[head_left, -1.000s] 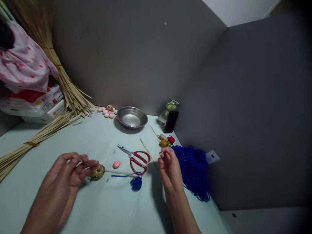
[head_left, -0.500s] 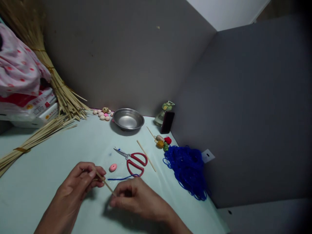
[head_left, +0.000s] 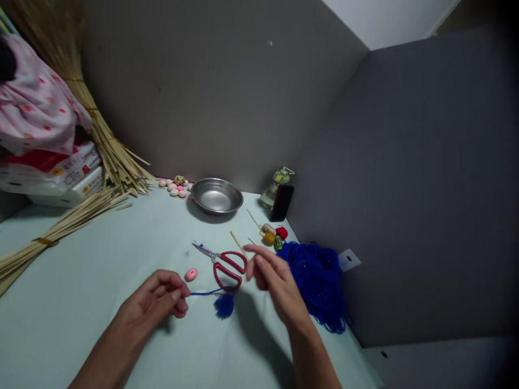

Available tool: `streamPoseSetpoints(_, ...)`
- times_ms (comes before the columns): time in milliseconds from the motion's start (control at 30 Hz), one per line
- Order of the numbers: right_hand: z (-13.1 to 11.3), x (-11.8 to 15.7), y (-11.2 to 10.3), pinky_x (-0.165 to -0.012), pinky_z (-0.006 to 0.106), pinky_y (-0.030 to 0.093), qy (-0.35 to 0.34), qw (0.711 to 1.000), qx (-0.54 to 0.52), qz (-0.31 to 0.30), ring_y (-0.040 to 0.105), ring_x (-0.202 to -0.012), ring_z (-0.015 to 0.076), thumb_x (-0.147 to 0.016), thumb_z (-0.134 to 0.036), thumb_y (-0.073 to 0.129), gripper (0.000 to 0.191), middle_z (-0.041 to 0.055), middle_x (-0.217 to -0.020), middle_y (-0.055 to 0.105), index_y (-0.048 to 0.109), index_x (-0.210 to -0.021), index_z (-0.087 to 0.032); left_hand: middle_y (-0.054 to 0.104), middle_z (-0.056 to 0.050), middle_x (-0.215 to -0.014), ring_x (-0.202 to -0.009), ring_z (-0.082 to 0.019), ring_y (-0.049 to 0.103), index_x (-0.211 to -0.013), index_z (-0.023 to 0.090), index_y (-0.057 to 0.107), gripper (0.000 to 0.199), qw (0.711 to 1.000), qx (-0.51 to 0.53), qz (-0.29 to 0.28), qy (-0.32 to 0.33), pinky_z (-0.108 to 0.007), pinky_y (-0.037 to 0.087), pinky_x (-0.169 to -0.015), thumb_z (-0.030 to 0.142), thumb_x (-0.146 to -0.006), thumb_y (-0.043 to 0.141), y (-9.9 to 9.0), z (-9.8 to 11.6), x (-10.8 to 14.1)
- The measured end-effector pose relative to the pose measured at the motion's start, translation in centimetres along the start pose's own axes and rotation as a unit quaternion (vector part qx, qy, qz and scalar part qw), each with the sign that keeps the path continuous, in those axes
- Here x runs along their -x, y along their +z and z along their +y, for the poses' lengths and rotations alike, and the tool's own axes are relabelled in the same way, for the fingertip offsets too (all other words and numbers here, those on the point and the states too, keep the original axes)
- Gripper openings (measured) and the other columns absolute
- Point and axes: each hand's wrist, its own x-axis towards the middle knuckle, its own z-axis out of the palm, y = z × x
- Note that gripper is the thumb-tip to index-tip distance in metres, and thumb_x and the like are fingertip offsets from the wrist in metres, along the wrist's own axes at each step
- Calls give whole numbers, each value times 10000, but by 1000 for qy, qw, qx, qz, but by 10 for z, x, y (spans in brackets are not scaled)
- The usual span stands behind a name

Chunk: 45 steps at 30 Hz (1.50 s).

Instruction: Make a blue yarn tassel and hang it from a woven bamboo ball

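At the far left, a pink spotted cloth (head_left: 36,102) is hanging over white-and-red cartons (head_left: 52,175), while a tied bundle of bamboo strips (head_left: 52,240) is lying across the pale table top (head_left: 85,254). Moving right, we are keeping our left hand (head_left: 152,300) closed, its curled fingers apparently pinching the end of a thin blue strand (head_left: 206,292). The strand is running almost level to the right, its long axis crossing the table, and is ending at a blue yarn tassel (head_left: 224,306) between our hands. Our left hand is nearer, being joined to the strand, though a pink disc (head_left: 191,274) is lying just beyond it. Next come red-handled scissors (head_left: 227,267), lying below a steel bowl (head_left: 217,195). Our right hand (head_left: 275,283) is hovering open just right of the scissors' handles, gripping nothing we can see. Beyond it, small yarn balls (head_left: 271,236) are sitting beside a heap of blue yarn (head_left: 318,286).
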Motion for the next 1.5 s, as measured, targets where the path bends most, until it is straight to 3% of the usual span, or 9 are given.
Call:
streamPoseSetpoints(133, 2, 15, 61, -574, 242, 409, 74, 945, -292, -127, 523, -608, 130, -928, -572, 684, 484, 65, -792, 746, 726, -1199, -174, 736, -37, -892, -779, -227, 680, -923, 243, 704, 306, 992, 16, -122, -28, -349, 520, -732, 540, -861, 751, 17, -11, 4)
streamPoseSetpoints(333, 9, 18, 85, -845, 324, 559, 96, 923, -366, -76, 704, -897, 203, -883, -583, 745, 498, 105, -1008, 800, 711, -1214, -212, 670, 7, -670, -632, -193, 603, -770, 239, 656, 276, 983, 0, -170, -62, -310, 453, -645, 492, -857, 720, 30, -19, 11)
streamPoseSetpoints(567, 8, 14, 68, -710, 270, 542, 21, 973, -205, -102, 668, -727, 152, -824, -406, 842, 226, 39, -846, 745, 772, -880, -199, 617, 20, -686, -656, -186, 546, -750, 240, 652, 200, 992, -16, -121, -24, -282, 421, -632, 402, -837, 732, 15, -11, 6)
streamPoseSetpoints(667, 7, 25, 68, -713, 294, 560, -116, 989, -62, -73, 686, -741, 175, -913, -277, 744, 96, 49, -802, 746, 799, -863, -216, 544, 46, -654, -621, -164, 475, -736, 234, 637, 246, 994, 5, -101, -33, -266, 387, -597, 430, -800, 770, 14, -4, 6)
streamPoseSetpoints(833, 10, 48, 73, -854, 370, 615, -345, 914, 144, -157, 751, -1013, 237, -1031, -228, 574, 273, 127, -1096, 812, 796, -1185, -265, 587, 16, -751, -702, -176, 506, -765, 223, 661, 287, 992, 98, -54, -57, -271, 450, -648, 478, -789, 790, 12, 10, 10)
streamPoseSetpoints(900, 11, 50, 75, -850, 381, 625, -334, 918, 129, -170, 758, -1013, 239, -1043, -262, 561, 280, 123, -1115, 812, 798, -1191, -283, 581, 11, -765, -711, -175, 501, -788, 225, 666, 261, 985, 137, -57, -86, -279, 473, -675, 462, -821, 772, 10, 12, 11)
streamPoseSetpoints(1100, 3, 36, 73, -768, 372, 605, -169, 981, -95, 19, 739, -801, 222, -919, -290, 781, 80, 54, -845, 804, 853, -882, -293, 492, 38, -672, -649, -164, 400, -743, 235, 632, 243, 995, 28, -85, -40, -259, 361, -595, 431, -834, 743, 1, 11, 9)
streamPoseSetpoints(1400, 3, 32, 73, -675, 349, 602, -78, 985, -155, 21, 717, -686, 206, -876, -356, 803, 154, 58, -779, 777, 821, -777, -239, 513, 26, -675, -619, -150, 321, -695, 227, 580, 329, 974, 120, -169, -89, -271, 342, -581, 493, -796, 746, 5, 18, 11)
streamPoseSetpoints(1500, 2, 36, 74, -714, 367, 619, -180, 981, -73, -22, 755, -776, 234, -939, -339, 722, 174, 94, -838, 802, 829, -840, -244, 514, 20, -690, -645, -156, 366, -689, 224, 589, 322, 979, 131, -124, -100, -276, 384, -621, 487, -809, 731, 5, 19, 10)
